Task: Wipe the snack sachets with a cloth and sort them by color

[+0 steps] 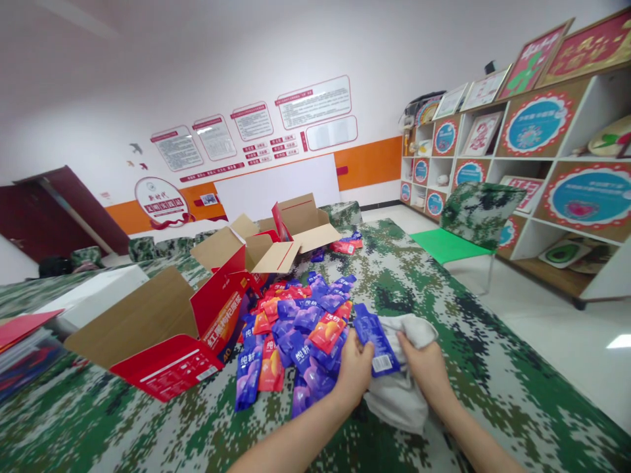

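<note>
Purple pouch (377, 338) pinched in left hand (355, 362), right hand (428, 366) gripping grey cloth (401, 407), table edge (497, 335) at right

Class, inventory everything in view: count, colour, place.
held pouch: one, blue, right of centre
cloth: one, grey, centre right
piled pouches: many, blue and red, centre
far pouches: several, red and blue, background
cartons: several, red and brown, left
box: one, white, left
tablecloth: count unclear, camouflage, foreground
near chair: one, green, right
far chairs: several, camouflage, background
shelving: one, white and brown, right
framed pictures: several, mixed, atop shelving
wall panels: several, white and red, background
door: one, maroon, left
left hand: one, bare, on held pouch
right hand: one, bare, on cloth
</note>
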Demonstrator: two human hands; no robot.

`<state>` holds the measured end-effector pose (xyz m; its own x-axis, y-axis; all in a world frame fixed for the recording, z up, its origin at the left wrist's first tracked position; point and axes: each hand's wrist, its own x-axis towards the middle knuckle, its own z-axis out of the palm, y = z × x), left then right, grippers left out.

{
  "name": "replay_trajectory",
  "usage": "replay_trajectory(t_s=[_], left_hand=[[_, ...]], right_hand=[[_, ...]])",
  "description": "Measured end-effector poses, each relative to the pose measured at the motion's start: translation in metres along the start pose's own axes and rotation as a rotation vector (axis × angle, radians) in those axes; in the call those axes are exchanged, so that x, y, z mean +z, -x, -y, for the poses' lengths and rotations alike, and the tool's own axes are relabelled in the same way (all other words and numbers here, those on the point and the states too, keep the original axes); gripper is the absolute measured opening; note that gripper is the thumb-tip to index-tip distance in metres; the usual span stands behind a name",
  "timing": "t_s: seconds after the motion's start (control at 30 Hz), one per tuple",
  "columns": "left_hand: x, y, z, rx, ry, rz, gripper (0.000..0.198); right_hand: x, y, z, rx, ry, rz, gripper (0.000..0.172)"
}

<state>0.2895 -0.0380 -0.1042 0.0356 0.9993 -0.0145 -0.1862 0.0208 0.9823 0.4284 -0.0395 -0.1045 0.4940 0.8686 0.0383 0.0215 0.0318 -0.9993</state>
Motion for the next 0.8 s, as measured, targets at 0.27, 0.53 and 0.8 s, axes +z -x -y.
replay_trajectory(t_s=[0.27,0.53,0.8], left_hand=[[0.000,0.003,-0.003,-0.103,0.017,-0.044,0.032],[0.012,0.009,-0.010,-0.192,0.397,-0.125,0.045],[0.017,0.006,-0.041,-0.224,0.642,0.044,0.041]], right_hand=[[0.002,0.017,0.017,-0.226,-0.004,0.158,0.037],[0.010,0.017,-0.023,-0.451,0.220,0.535,0.047],[0.008,0.019,-0.023,-0.606,0.341,0.589,0.052]])
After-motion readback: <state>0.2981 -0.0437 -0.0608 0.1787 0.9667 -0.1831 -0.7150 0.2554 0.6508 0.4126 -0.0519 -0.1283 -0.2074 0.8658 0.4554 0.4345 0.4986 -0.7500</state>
